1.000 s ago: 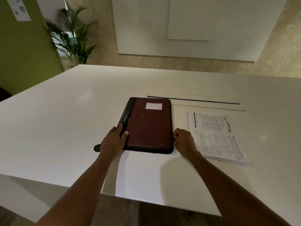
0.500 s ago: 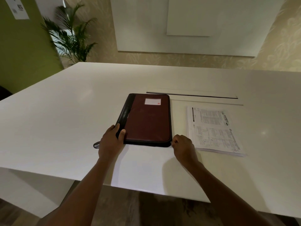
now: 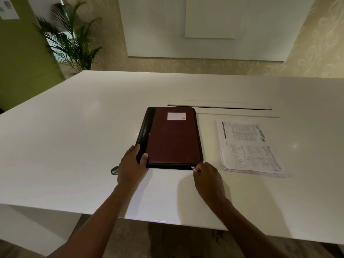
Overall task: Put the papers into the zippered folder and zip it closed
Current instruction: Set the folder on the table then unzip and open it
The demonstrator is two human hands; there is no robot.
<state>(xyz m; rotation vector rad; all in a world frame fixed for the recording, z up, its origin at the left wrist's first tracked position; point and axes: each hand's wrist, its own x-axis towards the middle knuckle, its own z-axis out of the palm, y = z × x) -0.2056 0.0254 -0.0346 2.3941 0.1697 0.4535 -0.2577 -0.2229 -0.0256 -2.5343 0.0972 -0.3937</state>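
A maroon zippered folder (image 3: 173, 138) with a black spine and a white label lies flat and closed on the white table (image 3: 74, 142). My left hand (image 3: 131, 164) grips its near left corner, thumb on the cover. My right hand (image 3: 207, 176) pinches the small metal zipper pull (image 3: 193, 167) at the folder's near right corner. A stack of printed papers (image 3: 248, 148) lies on the table to the right of the folder, apart from it.
A long cable slot (image 3: 219, 107) runs across the table just behind the folder and papers. A small dark loop (image 3: 114, 171) lies left of my left hand. A potted palm (image 3: 70, 40) stands beyond the far left corner. The table's near edge is close.
My right hand has slid from the folder's right edge round to its near right corner and now pinches the zipper pull. My left hand stays on the near left corner.
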